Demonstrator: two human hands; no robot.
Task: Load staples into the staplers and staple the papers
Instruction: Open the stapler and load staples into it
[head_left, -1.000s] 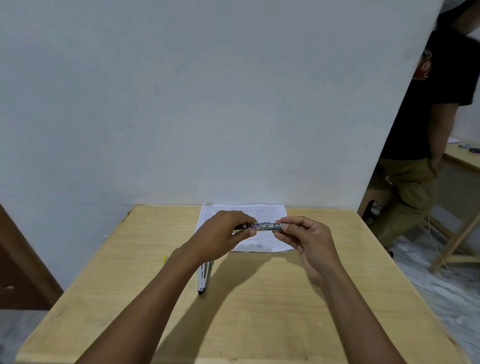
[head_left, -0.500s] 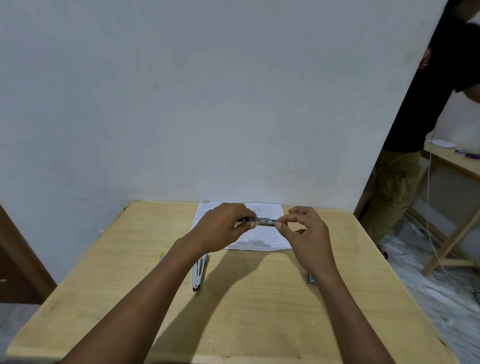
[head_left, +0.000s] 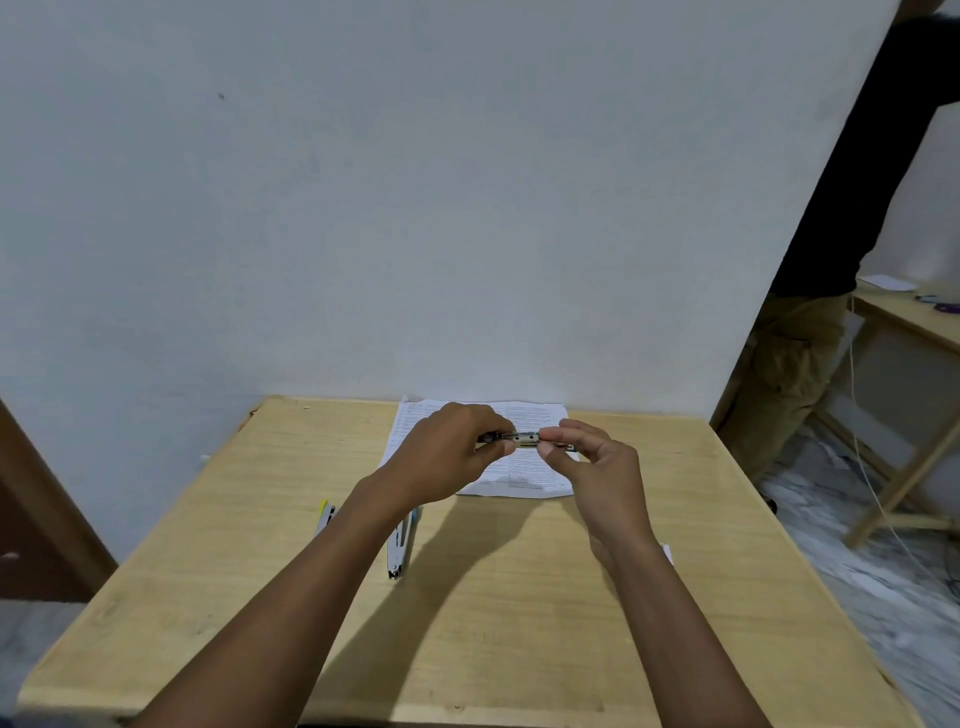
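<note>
1. The tabletop (head_left: 519, 597) is carrying everything else: the printed papers (head_left: 524, 470) are lying flat at its far edge against the wall, not yet stapled as far as I can see, and a spare stapler (head_left: 400, 545) is lying near the left forearm, with something yellow-tipped (head_left: 325, 514) just beside it.
2. Both forearms are reaching forward and meeting over the papers, wrists raised clear of the wood, and they are sitting a little farther out than a second ago.
3. The left hand (head_left: 447, 457) is staying clamped on one end of the small metal stapler (head_left: 527, 440), fingers closed round it and holding it level above the sheets.
4. The right hand (head_left: 592, 467) has changed most: a second ago it was wrapped along the stapler's other end, and now only its thumb and forefinger are pinching there while the other fingers are fanning out loose.
5. That pinch probably means a staple strip is being worked into the channel, though the piece is too small to tell; loading looks unfinished.
</note>
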